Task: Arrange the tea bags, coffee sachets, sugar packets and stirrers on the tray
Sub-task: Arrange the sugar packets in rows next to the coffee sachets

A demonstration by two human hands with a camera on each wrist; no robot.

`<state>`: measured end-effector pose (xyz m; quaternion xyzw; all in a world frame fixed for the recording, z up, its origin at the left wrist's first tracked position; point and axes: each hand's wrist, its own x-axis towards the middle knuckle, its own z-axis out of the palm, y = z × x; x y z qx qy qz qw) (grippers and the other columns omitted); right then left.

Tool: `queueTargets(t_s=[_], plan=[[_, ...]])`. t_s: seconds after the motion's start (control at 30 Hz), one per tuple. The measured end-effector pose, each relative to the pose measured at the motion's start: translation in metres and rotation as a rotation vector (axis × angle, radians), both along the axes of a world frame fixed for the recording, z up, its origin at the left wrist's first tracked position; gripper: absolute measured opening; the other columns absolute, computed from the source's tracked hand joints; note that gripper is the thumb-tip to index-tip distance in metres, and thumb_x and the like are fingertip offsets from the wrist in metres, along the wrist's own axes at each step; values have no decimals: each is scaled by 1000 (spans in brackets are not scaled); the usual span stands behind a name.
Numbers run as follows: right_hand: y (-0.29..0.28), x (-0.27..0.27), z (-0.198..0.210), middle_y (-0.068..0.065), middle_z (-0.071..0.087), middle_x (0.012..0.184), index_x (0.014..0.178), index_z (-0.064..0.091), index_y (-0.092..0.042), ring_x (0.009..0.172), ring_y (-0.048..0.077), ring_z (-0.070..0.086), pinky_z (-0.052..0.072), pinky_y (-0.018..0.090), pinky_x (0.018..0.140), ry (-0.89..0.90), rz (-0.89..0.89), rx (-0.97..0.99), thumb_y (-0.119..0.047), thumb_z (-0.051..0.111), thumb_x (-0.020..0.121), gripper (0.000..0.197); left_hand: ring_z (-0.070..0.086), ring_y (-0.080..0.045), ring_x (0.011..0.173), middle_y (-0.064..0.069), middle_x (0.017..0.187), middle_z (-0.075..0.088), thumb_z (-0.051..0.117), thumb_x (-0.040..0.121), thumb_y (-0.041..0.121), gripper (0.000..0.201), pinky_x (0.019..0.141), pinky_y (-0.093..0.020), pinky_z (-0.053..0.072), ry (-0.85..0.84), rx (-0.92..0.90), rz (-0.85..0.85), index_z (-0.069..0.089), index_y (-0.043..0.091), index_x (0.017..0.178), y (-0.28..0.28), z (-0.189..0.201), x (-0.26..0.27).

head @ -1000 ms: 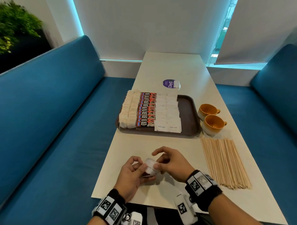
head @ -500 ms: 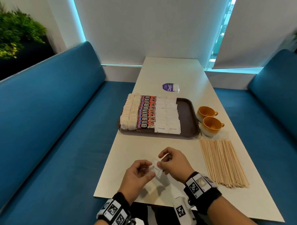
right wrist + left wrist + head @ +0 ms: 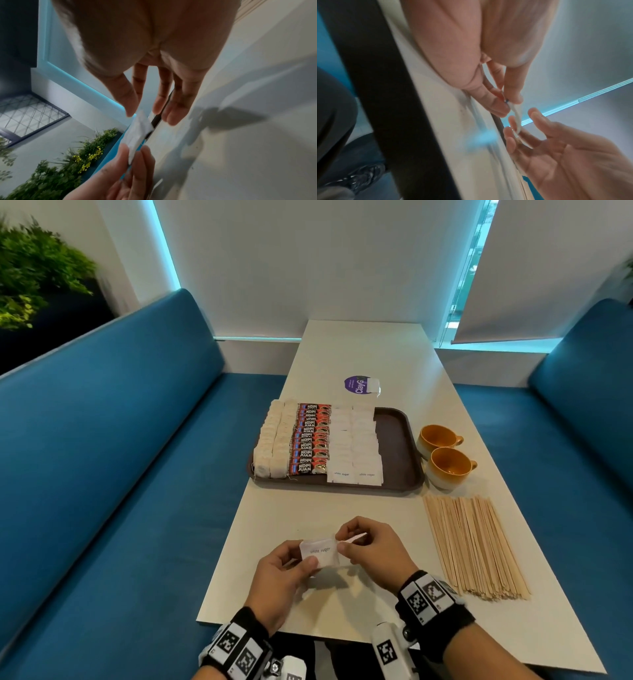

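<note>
Hands meet above the table's near edge: my left hand (image 3: 281, 575) and right hand (image 3: 371, 553) each pinch one end of a sugar packet (image 3: 319, 552) between thumb and fingers, held flat just off the surface. On the tray (image 3: 397, 446) at mid-table, tea bags (image 3: 270, 445), coffee sachets (image 3: 310, 440) and sugar rows (image 3: 354, 443) already lie in neat columns; its right strip is bare. I judge this packet and the stirrers (image 3: 472, 546), fanned along the right edge, are left. Two cups (image 3: 445, 453) stand beside the tray. White table (image 3: 359, 350), blue benches (image 3: 102, 457), pale wall.
</note>
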<state>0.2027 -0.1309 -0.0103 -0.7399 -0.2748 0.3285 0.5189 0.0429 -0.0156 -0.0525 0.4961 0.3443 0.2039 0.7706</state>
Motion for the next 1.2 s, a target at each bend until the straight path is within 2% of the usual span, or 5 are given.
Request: queueTargets(t_s=[0.23, 0.57, 0.83, 0.97, 1.2], plan=[[-6, 8, 0, 26, 71, 90, 88, 78, -1, 73, 28, 69, 63, 40, 72, 181, 59, 111, 9, 79, 79, 14, 70, -35, 85, -28, 102, 73, 81, 71, 8, 45, 85, -46, 60, 6, -5, -17, 66, -9, 110, 7, 4, 15], [13, 58, 13, 19, 71, 86, 94, 78, -2, 74, 25, 72, 62, 32, 69, 192, -22, 98, 11, 77, 80, 19, 64, -21, 63, -17, 74, 72, 77, 86, 2, 20, 61, -28, 53, 138, 298, -106, 61, -7, 94, 39, 43, 67], [42, 148, 15, 3, 76, 95, 93, 79, -20, 92, 20, 74, 62, 28, 78, -11, -195, -2, -1, 77, 86, 21, 57, -3, 88, 20, 96, 64, 73, 92, 23, 16, 76, -20, 46, 391, 755, -259, 70, 34, 103, 65, 60, 110], [53, 159, -1, -7, 75, 92, 94, 79, -28, 91, 9, 70, 56, 22, 83, -181, -146, -160, -12, 79, 88, 17, 31, -9, 126, 19, 137, 47, 69, 94, 34, 43, 112, -28, 30, 496, 968, -450, 56, 33, 135, 72, 54, 128], [61, 160, -3, -11, 64, 92, 93, 79, -27, 87, 4, 61, 43, 11, 74, -337, -84, -319, -13, 75, 91, 14, 24, -21, 128, 16, 156, 30, 55, 96, 58, 66, 113, -31, 26, 703, 1111, -596, 37, 32, 154, 78, 36, 142]])
